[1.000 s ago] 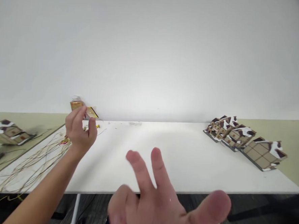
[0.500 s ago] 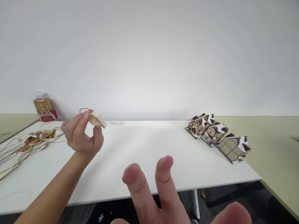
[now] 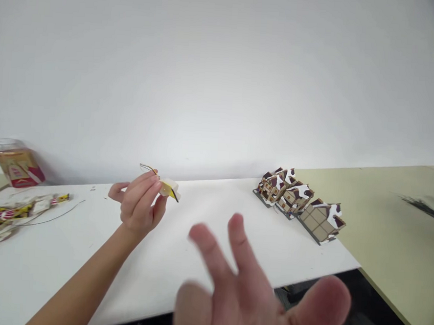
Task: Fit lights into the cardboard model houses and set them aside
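My left hand [image 3: 139, 204] is raised over the white table [image 3: 205, 230] and pinches a small white and yellow piece [image 3: 169, 188] with a thin wire loop at its back. My right hand [image 3: 256, 295] is close to the camera at the bottom, fingers spread, holding nothing. Three small cardboard model houses [image 3: 297, 202] with brown and white roofs stand in a row at the table's far right corner.
A small bottle with a red and orange label [image 3: 16, 166] stands at the far left by the wall. A bundle of wires with red and yellow tags [image 3: 11, 213] lies on the table's left. A pale green table [image 3: 393, 227] adjoins on the right.
The view has swung to the right. My left hand has carried the small piece rightward, away from the bottle and wires. My right hand stays spread near the camera.
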Tool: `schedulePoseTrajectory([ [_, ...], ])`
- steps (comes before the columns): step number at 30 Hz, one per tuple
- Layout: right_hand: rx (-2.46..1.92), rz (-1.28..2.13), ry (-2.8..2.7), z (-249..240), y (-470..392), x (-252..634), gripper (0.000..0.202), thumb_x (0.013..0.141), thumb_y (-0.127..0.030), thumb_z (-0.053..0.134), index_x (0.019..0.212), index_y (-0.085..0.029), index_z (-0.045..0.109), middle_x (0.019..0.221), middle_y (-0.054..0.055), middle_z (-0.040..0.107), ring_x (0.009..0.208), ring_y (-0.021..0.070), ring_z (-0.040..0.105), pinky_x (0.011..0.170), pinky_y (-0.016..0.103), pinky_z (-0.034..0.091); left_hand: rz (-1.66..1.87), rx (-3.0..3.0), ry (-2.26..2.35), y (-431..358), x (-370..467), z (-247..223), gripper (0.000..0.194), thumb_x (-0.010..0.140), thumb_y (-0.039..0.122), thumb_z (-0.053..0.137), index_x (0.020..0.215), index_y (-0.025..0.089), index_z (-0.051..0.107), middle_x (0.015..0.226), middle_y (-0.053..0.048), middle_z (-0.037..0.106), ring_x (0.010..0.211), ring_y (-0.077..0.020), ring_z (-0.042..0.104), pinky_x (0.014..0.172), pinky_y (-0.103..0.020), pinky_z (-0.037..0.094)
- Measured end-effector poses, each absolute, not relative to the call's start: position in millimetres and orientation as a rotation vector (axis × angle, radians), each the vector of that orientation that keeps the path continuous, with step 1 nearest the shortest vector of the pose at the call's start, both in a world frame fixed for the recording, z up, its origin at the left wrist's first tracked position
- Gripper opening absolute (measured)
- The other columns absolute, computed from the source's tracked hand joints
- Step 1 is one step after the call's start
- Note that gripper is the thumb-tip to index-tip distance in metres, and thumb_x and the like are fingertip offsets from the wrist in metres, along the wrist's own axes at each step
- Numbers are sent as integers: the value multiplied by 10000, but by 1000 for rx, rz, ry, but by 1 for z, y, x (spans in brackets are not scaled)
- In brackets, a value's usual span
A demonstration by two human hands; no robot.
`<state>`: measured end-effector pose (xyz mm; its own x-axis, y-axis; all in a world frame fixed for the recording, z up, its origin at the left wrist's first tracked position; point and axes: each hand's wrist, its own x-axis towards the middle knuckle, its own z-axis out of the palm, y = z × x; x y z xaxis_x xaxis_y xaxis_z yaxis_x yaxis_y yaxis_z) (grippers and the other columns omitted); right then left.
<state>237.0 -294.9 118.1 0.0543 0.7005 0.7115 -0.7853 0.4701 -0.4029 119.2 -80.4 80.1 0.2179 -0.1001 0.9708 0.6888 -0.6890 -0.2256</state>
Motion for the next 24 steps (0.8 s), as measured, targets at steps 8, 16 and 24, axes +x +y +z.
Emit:
schedulePoseTrajectory([
  [8, -1836, -307, -1060, 69, -187, 441, 699, 743, -504, 615, 1291, -116, 422, 1292, 232, 403, 1180, 385, 376, 953, 569, 342, -1560, -1905, -454, -44, 90, 50, 283, 714, 215, 647, 985, 237, 566, 919, -60, 655, 934, -295, 669, 885, -428, 315],
  [16, -2416, -733, -1053, 17, -155, 503, 665, 779, -563, 518, 1178, -31, 509, 1230, 297, 480, 1137, 468, 369, 877, 650, 247, -1482, -1828, -707, -17, 54, 21, 188, 766, 271, 586, 946, 215, 598, 883, -96, 665, 1003, -326, 650, 781, -409, 357],
  [24, -2509, -400, -1020, 30, -155, 495, 625, 706, -679, 526, 1019, -139, 540, 892, 159, 637, 982, 370, 529, 943, 651, 141, -1542, -1829, -874, -18, 33, 2, 320, 802, 272, 586, 1108, 176, 584, 995, -143, 668, 1056, -331, 627, 752, -394, 363],
])
